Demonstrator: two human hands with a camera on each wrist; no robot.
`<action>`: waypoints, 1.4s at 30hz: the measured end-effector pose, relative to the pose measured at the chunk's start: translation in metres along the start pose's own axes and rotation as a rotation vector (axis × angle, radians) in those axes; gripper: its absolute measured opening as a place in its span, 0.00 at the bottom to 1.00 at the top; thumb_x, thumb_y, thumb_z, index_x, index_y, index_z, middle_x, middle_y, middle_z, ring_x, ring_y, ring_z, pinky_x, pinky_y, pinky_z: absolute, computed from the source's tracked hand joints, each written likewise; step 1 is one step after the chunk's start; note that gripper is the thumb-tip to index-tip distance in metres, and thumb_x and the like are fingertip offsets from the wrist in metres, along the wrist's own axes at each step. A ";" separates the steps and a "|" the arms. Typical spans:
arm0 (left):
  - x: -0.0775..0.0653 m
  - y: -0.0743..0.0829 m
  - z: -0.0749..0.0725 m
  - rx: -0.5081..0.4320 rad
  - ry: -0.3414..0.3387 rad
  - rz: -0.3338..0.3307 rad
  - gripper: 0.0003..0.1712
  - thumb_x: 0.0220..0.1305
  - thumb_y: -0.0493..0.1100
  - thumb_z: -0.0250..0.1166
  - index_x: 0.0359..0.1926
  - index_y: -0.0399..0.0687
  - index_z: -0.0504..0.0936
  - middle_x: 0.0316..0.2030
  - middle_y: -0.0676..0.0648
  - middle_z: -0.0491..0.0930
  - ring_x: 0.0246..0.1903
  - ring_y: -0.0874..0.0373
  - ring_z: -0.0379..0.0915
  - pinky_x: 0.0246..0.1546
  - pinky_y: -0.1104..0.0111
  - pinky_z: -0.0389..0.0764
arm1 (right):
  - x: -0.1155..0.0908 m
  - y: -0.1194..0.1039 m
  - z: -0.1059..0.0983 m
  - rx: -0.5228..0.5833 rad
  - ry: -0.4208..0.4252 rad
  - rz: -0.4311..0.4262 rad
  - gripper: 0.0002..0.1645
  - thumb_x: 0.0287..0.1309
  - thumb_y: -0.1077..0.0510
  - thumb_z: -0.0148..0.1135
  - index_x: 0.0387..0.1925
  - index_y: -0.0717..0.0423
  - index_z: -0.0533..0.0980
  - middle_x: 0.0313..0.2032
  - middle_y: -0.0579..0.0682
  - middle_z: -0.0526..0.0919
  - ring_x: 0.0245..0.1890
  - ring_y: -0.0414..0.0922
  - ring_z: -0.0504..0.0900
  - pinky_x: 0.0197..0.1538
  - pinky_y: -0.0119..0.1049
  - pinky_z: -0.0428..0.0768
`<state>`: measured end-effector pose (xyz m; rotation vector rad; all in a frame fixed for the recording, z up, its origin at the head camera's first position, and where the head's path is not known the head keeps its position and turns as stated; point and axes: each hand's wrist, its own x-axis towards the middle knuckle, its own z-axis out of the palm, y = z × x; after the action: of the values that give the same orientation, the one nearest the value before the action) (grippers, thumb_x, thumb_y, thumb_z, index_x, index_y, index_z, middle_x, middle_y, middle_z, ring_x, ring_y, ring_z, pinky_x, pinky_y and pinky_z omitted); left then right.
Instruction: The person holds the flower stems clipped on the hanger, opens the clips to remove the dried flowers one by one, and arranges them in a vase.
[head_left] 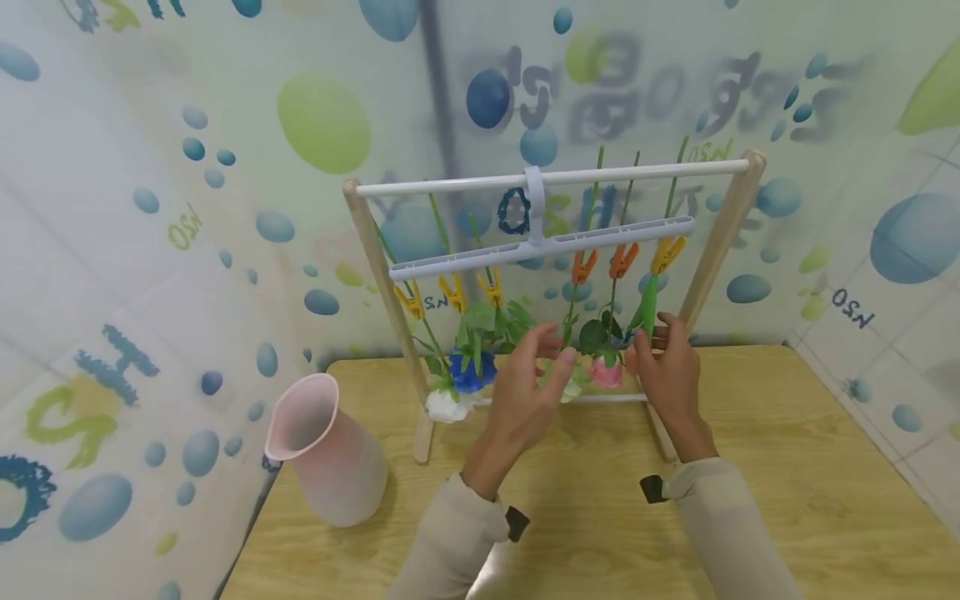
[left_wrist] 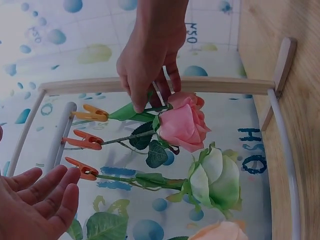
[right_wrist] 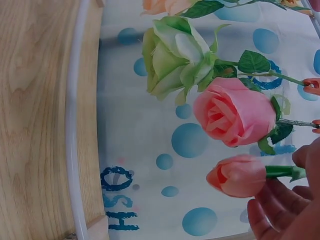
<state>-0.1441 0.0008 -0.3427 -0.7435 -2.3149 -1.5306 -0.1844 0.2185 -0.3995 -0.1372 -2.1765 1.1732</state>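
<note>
Artificial flowers hang heads-down from a grey hanger point(head_left: 540, 247), each stem in a coloured clip. On the right, my right hand point(head_left: 667, 375) pinches the green stem of a pink tulip point(right_wrist: 237, 176) just above its bud, under a yellow clip point(head_left: 667, 254). Beside it hang a pink rose point(right_wrist: 235, 112) and a pale green rose point(right_wrist: 175, 57), both from orange clips point(left_wrist: 87, 140). My left hand point(head_left: 525, 392) is raised in front of the middle flowers, fingers spread apart and holding nothing. A blue flower point(head_left: 472, 371) and a white flower point(head_left: 447, 406) hang at the left.
A wooden-legged rack with a white top bar point(head_left: 465, 184) carries the hanger and stands on the wooden table point(head_left: 600, 517). A pink and white vase point(head_left: 341, 471) stands upright left of the rack. Behind is a patterned wall covering point(head_left: 247, 100).
</note>
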 end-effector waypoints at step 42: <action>0.093 0.054 0.094 0.458 0.053 0.114 0.22 0.72 0.58 0.57 0.49 0.45 0.82 0.17 0.53 0.74 0.15 0.63 0.66 0.15 0.76 0.63 | -0.021 0.014 -0.008 -0.075 0.042 -0.166 0.03 0.57 0.69 0.63 0.31 0.60 0.79 0.22 0.55 0.84 0.21 0.48 0.82 0.22 0.23 0.70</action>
<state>-0.1863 0.1282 -0.2946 -0.6845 -2.4039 -0.9073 -0.1661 0.2241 -0.4175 -0.0130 -2.1512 0.9880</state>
